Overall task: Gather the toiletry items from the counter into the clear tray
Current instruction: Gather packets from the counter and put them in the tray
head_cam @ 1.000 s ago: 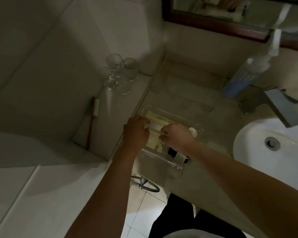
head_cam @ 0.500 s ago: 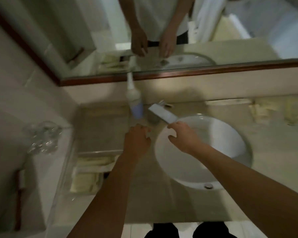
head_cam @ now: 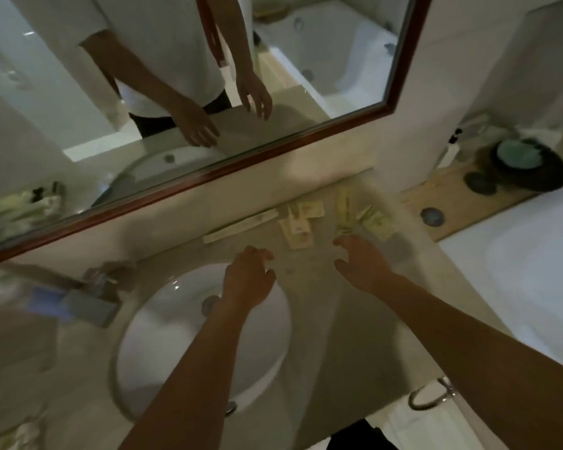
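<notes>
Swinging right from tray, now out of view, past sink (head_cam: 163, 336): left hand (head_cam: 248, 277), right hand (head_cam: 362, 261), both empty, fingers relaxed, nearing sachets (head_cam: 301, 224) still lying on counter (head_cam: 338, 336).

The scene is dimly lit, with grey-green murk throughout. Brighter light is caught in the mirror (head_cam: 322, 69). Motion blur is smeared across the faucet (head_cam: 88, 303) and left edge. Straight lines are bowed by wide-angle distortion.
</notes>
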### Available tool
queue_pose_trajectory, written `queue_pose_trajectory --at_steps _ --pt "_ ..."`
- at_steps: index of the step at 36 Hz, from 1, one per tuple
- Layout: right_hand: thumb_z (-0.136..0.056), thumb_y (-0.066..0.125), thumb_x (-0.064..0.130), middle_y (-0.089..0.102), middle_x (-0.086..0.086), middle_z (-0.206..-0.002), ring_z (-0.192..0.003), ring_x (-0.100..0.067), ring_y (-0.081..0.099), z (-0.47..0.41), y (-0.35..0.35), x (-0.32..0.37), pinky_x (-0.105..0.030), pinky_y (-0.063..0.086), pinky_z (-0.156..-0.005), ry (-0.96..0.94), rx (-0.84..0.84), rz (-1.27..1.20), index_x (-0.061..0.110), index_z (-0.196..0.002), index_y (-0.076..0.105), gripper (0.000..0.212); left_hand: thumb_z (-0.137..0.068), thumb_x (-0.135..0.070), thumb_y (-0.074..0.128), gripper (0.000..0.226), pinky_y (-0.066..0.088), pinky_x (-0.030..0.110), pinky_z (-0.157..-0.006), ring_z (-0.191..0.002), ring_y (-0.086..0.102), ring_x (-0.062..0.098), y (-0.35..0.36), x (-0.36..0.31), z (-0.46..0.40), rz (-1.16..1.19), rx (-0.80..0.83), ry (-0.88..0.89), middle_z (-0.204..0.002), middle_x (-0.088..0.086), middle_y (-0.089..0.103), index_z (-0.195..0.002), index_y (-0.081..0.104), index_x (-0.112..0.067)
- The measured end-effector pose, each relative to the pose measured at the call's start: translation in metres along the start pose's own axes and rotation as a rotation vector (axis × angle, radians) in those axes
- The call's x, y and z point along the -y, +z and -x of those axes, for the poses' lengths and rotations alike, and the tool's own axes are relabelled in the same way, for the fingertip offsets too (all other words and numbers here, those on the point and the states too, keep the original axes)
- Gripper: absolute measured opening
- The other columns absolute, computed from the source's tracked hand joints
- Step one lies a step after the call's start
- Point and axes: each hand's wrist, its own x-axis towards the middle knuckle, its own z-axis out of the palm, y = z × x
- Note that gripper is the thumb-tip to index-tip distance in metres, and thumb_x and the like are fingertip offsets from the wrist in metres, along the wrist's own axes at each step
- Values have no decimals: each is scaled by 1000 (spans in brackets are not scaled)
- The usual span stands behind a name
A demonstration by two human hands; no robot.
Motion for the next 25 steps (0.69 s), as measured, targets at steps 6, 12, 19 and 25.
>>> queue_pose_trajectory --at_steps 6,12,19,25 --pt "-84 60 23 53 -9 -129 -119 -29 51 -37 -28 -65 -42 45 -98 88 9 -60 22 -132 51 49 -87 -23 61 36 44 33 -95 -118 53 25 33 -61 -38 31 12 -22 -126 3 56 -123 62 -20" --pt "-88 59 22 47 -13 -137 -123 -34 45 -68 -29 -107 -38 38 -100 176 -24 -62 17 -137 47 51 -85 -26 59 36 47 38 -96 -118 54 26 62 -87 -74 17 30 -22 -127 1 57 -121 63 -24" --pt "-82 62 25 46 -10 -137 -124 -34 41 -91 -16 -129 -45 38 -103 228 -69 -42 21 -132 51 51 -85 -26 60 35 50 41 -92 -110 58 27 88 -101 -107 30 47 -20 -122 3 58 -120 63 -24" --pt "-84 62 24 47 -8 -135 -127 -34 38 -107 -6 -140 -46 38 -101 223 -128 8 18 -124 55 42 -87 -26 57 34 49 39 -93 -114 54 24 104 -108 -124 56 89 -31 -125 1 54 -121 61 -23"
